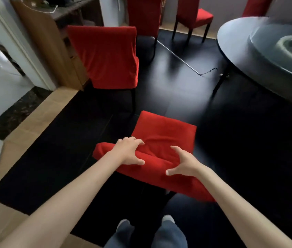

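Left hand (pixel 129 152) curls over the soft top edge of the red fabric-covered chair (pixel 163 129) directly in front. Right hand (pixel 184 163) is spread wide and claw-shaped at the same edge, contact unclear. Around: glossy black floor (pixel 177 86), round dark bench (pixel 234 42) right, wooden cabinet (pixel 43 42) left, second red chair (pixel 105 56) ahead, thin cable (pixel 177 57).

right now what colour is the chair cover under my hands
The chair cover is plain red, seen best in the head view.
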{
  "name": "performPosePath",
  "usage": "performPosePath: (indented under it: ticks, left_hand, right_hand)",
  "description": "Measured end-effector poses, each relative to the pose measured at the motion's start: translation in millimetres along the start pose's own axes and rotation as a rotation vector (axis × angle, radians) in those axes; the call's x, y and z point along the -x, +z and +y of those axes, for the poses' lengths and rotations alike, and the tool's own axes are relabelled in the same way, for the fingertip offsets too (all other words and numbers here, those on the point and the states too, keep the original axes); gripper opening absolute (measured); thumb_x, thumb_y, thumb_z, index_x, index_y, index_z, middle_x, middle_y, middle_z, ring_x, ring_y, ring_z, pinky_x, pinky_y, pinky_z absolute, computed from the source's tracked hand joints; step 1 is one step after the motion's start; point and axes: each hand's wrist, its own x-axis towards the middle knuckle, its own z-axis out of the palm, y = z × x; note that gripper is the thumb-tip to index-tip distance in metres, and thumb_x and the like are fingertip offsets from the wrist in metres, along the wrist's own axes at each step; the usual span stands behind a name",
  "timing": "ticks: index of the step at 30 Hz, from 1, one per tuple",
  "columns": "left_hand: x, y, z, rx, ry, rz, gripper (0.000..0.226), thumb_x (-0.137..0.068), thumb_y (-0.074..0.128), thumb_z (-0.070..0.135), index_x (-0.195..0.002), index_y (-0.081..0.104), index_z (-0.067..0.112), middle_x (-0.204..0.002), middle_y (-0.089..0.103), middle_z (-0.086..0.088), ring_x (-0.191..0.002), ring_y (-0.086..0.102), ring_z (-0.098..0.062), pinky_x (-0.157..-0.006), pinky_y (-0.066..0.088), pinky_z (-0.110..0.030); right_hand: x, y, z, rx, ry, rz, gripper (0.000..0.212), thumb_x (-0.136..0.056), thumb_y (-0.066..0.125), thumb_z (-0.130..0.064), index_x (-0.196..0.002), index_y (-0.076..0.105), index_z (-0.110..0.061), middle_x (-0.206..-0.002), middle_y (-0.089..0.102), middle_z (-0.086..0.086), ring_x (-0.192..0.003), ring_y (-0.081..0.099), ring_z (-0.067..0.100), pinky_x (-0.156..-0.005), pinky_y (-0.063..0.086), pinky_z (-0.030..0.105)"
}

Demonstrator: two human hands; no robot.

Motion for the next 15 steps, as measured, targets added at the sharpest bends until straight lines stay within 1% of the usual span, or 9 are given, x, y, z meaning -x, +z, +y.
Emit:
performPosePath:
  ticks: [2, 4, 6, 8, 12, 15]
  left_hand:
    - [-0.9, 5.0, -5.9, 0.000, 0.032, 0.010, 0.079, -0.074, 0.070, 0.058, -0.142, 0.042, 0.029, -0.140, 0.047, 0.001, -0.128, 0.045, -0.022, -0.109, 0.034, -0.042]
    - [-0.9, 7.4, -8.4, 0.024, 0.026, 0.055, 0.078, -0.075, 0.070, 0.058, -0.142, 0.042, 0.029, -0.140, 0.048, 0.000, -0.126, 0.047, -0.023, -0.108, 0.035, -0.042]
    - [0.5, 16.3, -9.4, 0.012, 0.110, 0.021, 0.077, -0.075, 0.068, 0.059, -0.142, 0.043, 0.028, -0.139, 0.049, 0.000, -0.125, 0.048, -0.023, -0.108, 0.035, -0.042]
    - [-0.7, 24.4, -10.8, 0.015, 0.110, 0.048, 0.076, -0.076, 0.066, 0.061, -0.141, 0.042, 0.029, -0.139, 0.050, 0.000, -0.125, 0.048, -0.023, -0.107, 0.035, -0.042]
    - [-3.1, 38.4, -16.8, 0.018, 0.074, 0.007, 0.083, -0.076, 0.057, 0.072, -0.145, 0.036, 0.030, -0.137, 0.050, -0.002, -0.125, 0.048, -0.027, -0.108, 0.033, -0.046]
    - [-3.4, 49.5, -18.6, -0.031, 0.072, 0.003, 0.087, -0.076, 0.046, 0.080, -0.146, 0.033, 0.031, -0.134, 0.054, -0.002, -0.124, 0.048, -0.026, -0.109, 0.030, -0.048]
  right_hand:
    - [9.5, 4.3, -2.3, -0.028, 0.052, 0.030, 0.116, -0.058, 0.089, -0.047, -0.152, 0.025, -0.026, -0.144, 0.045, 0.008, -0.134, 0.041, 0.023, -0.107, 0.032, 0.027]
    - [14.1, 7.4, -4.1, -0.014, 0.054, 0.027, 0.114, -0.059, 0.088, -0.047, -0.152, 0.025, -0.026, -0.144, 0.045, 0.008, -0.134, 0.041, 0.023, -0.108, 0.032, 0.029]
    - [29.6, 23.6, -3.5, -0.042, 0.128, 0.075, 0.113, -0.059, 0.088, -0.048, -0.151, 0.025, -0.027, -0.144, 0.045, 0.007, -0.134, 0.041, 0.023, -0.108, 0.034, 0.032]
    - [34.9, 30.6, -4.5, -0.010, 0.118, 0.088, 0.112, -0.059, 0.086, -0.051, -0.151, 0.026, -0.028, -0.143, 0.047, 0.005, -0.132, 0.043, 0.023, -0.107, 0.037, 0.035]
    - [37.2, 34.0, 0.7, 0.115, 0.181, 0.107, 0.112, -0.056, 0.077, -0.069, -0.149, 0.025, -0.035, -0.139, 0.050, 0.000, -0.129, 0.046, 0.024, -0.106, 0.038, 0.046]
    - [41.7, 41.5, 9.5, 0.176, 0.224, 0.115, 0.110, -0.056, 0.066, -0.081, -0.147, 0.028, -0.034, -0.135, 0.054, -0.001, -0.125, 0.050, 0.023, -0.106, 0.037, 0.047]
